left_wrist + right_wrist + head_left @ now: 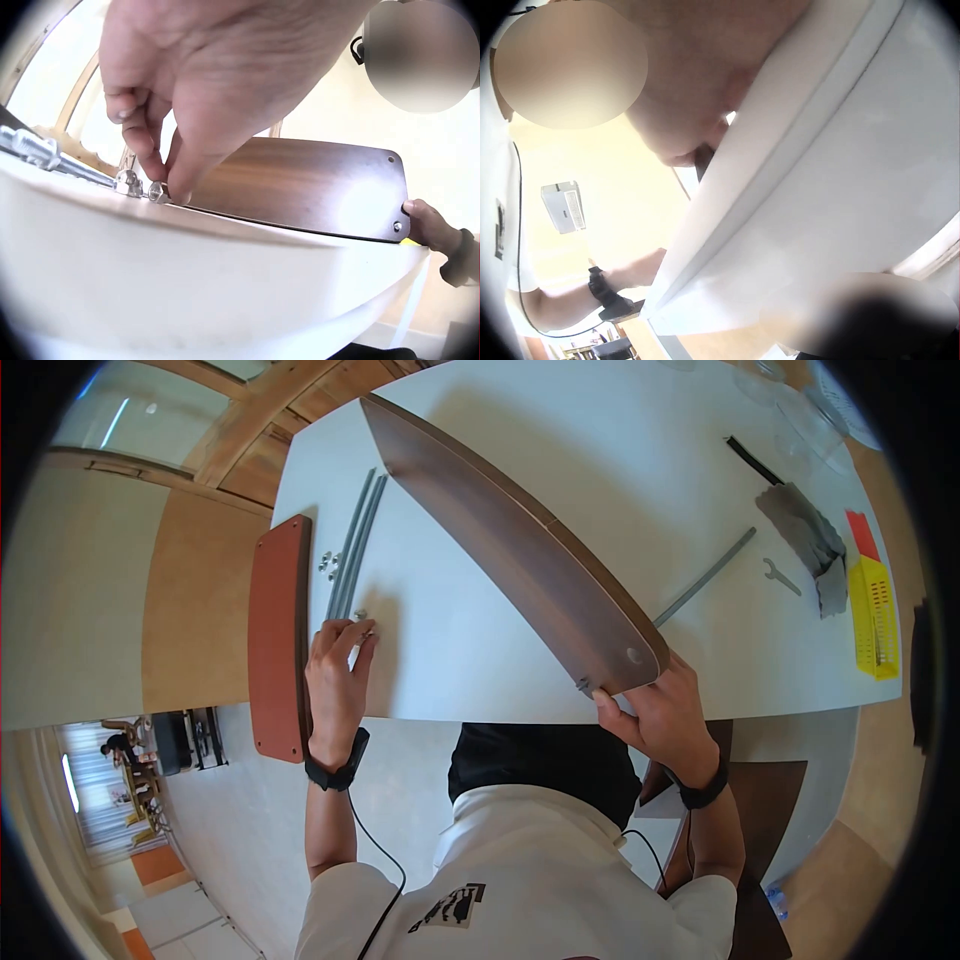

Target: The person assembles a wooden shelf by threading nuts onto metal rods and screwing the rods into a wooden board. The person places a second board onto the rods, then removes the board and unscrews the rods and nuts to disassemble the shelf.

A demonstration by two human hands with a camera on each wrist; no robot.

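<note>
A long brown board [510, 540] stands on its edge across the white table [470, 670]. My right hand [665, 710] grips its near rounded end, thumb on the face beside a small metal fitting [584, 684]. My left hand [338, 675] pinches a small metal nut [158, 193] at the table's surface, close to a second nut [128, 182]. Several metal rods [356, 550] lie just beyond the left hand, with small nuts [329, 566] beside them. In the right wrist view the table edge hides most of the right hand's fingers.
A reddish-brown board [277, 640] lies along the left table edge. On the right are a single rod [705, 577], a wrench [781, 576], a grey cloth [803, 530] and a yellow basket [874, 622]. Clear glassware [808, 422] stands at the far right.
</note>
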